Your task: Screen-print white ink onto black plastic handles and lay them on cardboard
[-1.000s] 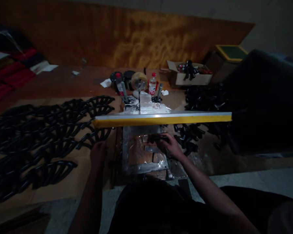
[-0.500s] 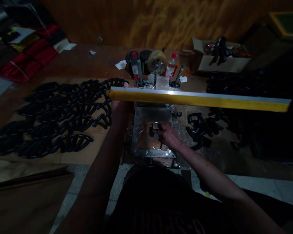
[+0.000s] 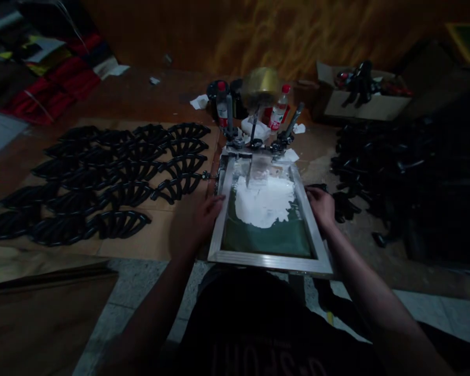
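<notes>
An aluminium-framed printing screen (image 3: 224, 219) lies flat in front of me, hinged at its far end on clamps (image 3: 254, 142). White ink (image 3: 264, 199) covers the far part of its green mesh. My left hand (image 3: 196, 222) rests against the frame's left rail, fingers curled onto it. My right hand (image 3: 321, 206) grips the right rail. A squeegee handle (image 3: 250, 166) stands in the ink near the hinge.
Rows of black curved plastic parts (image 3: 102, 177) lie on cardboard to the left. A dark heap of similar parts (image 3: 395, 167) fills the right. Bottles (image 3: 278, 107), a tape roll (image 3: 260, 81) and a cardboard box (image 3: 360, 99) stand behind the screen.
The screen frame, raised edge-on before, has swung down flat. My left hand came down with it to the left rail; my right hand left the base plate and went to the right rail.
</notes>
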### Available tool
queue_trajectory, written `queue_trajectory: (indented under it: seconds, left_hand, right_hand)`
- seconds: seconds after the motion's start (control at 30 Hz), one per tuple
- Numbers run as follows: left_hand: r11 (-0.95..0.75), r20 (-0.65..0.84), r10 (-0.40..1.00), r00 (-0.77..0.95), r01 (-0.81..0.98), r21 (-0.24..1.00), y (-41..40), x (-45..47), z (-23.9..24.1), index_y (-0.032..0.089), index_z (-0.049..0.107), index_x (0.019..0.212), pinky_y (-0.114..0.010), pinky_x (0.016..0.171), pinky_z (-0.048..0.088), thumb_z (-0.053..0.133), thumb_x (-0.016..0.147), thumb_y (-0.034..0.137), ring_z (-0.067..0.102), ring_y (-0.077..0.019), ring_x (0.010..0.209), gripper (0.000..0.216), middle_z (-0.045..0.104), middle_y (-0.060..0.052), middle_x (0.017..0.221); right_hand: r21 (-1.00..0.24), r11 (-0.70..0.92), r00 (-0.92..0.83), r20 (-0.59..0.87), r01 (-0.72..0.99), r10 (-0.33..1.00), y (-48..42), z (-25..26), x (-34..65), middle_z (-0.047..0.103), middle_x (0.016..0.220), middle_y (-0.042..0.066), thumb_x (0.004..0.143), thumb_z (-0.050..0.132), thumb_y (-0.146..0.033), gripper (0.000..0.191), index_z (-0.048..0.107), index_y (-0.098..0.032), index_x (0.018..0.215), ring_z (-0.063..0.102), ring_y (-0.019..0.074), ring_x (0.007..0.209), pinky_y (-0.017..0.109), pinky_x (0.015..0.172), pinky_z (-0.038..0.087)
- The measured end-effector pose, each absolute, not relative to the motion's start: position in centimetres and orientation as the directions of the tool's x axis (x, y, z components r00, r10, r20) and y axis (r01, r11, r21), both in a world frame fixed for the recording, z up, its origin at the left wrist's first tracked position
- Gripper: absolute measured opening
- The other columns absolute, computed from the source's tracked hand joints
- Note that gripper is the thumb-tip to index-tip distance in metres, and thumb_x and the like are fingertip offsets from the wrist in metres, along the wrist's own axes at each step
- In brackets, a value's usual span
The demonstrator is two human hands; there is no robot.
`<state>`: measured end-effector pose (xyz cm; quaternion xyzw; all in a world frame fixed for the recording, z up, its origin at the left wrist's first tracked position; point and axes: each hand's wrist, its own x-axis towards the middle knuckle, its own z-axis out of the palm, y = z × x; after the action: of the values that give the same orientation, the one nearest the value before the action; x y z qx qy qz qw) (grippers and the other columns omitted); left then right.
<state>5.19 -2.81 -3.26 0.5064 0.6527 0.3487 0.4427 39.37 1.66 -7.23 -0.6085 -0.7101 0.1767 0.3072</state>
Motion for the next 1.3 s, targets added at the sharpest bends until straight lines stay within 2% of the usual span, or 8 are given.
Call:
queue_trajectory:
  seconds: [0.1,0.17,0.37,0.63,0.83,0.93,1.07,1.3]
  left_hand:
    - [0.313,-0.293,0.950,-0.109,0.319,0.895,-3.5,5.8,-6.6,0.017,0.055,0.140,-0.036,0.085,0.054,0.057,0.088,0.034,0.067,-0.0240,0.095,0.054,0.072,-0.010,0.111]
    - [0.310,-0.283,0.951,-0.128,0.341,0.887,-3.2,6.0,-8.3,0.015,0.050,0.143,-0.038,0.091,0.053,0.057,0.088,0.031,0.067,-0.0248,0.100,0.058,0.069,-0.013,0.121]
    - [0.304,-0.294,0.952,-0.082,0.361,0.882,-2.6,5.5,-11.1,0.015,0.048,0.144,-0.042,0.093,0.052,0.057,0.089,0.037,0.068,-0.0257,0.101,0.060,0.070,-0.015,0.119]
    - [0.299,-0.293,0.954,-0.064,0.294,0.908,-2.7,5.4,-12.0,0.016,0.054,0.138,-0.039,0.091,0.053,0.059,0.088,0.040,0.070,-0.0242,0.095,0.056,0.073,-0.012,0.109]
    - [0.302,-0.292,0.953,-0.082,0.328,0.895,-2.7,5.5,-11.4,0.012,0.053,0.140,-0.041,0.091,0.053,0.058,0.088,0.038,0.069,-0.0261,0.097,0.058,0.071,-0.016,0.114]
    - [0.323,-0.309,0.946,-0.095,0.311,0.894,-2.8,5.6,-10.9,0.013,0.055,0.138,-0.040,0.087,0.054,0.060,0.087,0.038,0.070,-0.0254,0.093,0.057,0.073,-0.014,0.107]
    - [0.315,-0.291,0.949,-0.122,0.325,0.892,-2.8,5.7,-10.3,0.014,0.058,0.134,-0.041,0.088,0.054,0.060,0.086,0.036,0.070,-0.0254,0.093,0.053,0.072,-0.014,0.109]
    - [0.304,-0.292,0.953,-0.087,0.259,0.917,-2.7,5.2,-6.1,0.021,0.060,0.133,-0.035,0.080,0.055,0.054,0.090,0.040,0.069,-0.0240,0.092,0.047,0.074,-0.008,0.105]
  right_hand:
    - [-0.473,0.169,0.014,0.358,0.865,0.934,4.1,-5.3,37.6,0.055,0.136,0.019,0.092,0.054,-0.043,0.047,0.059,-0.015,0.130,0.050,0.0337,0.126,0.055,0.104,0.041]
    - [-0.336,0.253,-0.129,0.349,0.907,0.928,5.5,-4.0,34.3,0.050,0.142,0.019,0.086,0.064,-0.038,0.055,0.054,-0.014,0.134,0.046,0.0355,0.129,0.052,0.104,0.041]
    - [-0.177,0.285,-0.301,-0.064,0.942,0.952,4.4,-3.3,27.8,0.071,0.100,0.011,0.088,0.058,-0.025,0.019,0.066,-0.018,0.104,0.062,0.0272,0.093,0.032,0.075,0.046]
    - [-0.327,0.713,-0.772,-0.090,0.620,0.630,-1.8,-4.0,30.3,0.069,0.096,0.009,0.087,0.049,-0.010,0.023,0.068,-0.018,0.099,0.059,0.0219,0.092,0.032,0.083,0.043]
    - [-0.277,0.646,-0.665,0.032,0.711,0.746,-1.1,-4.8,29.4,0.069,0.099,0.012,0.088,0.049,-0.012,0.024,0.069,-0.016,0.100,0.056,0.0248,0.095,0.035,0.080,0.043]
    - [-0.282,0.700,-0.708,0.093,0.656,0.701,-3.0,-6.6,29.8,0.068,0.110,0.014,0.092,0.044,-0.014,0.032,0.067,-0.015,0.115,0.055,0.0251,0.097,0.037,0.083,0.044]
    - [-0.317,0.703,-0.719,0.085,0.637,0.690,-2.9,-6.1,30.0,0.070,0.099,0.012,0.094,0.047,-0.021,0.028,0.069,-0.016,0.110,0.058,0.0241,0.093,0.036,0.083,0.044]
    - [-0.352,0.353,-0.299,0.200,0.867,0.933,7.3,-0.8,31.2,0.071,0.106,0.008,0.091,0.062,-0.037,0.051,0.056,-0.022,0.140,0.063,0.0246,0.095,0.035,0.084,0.049]
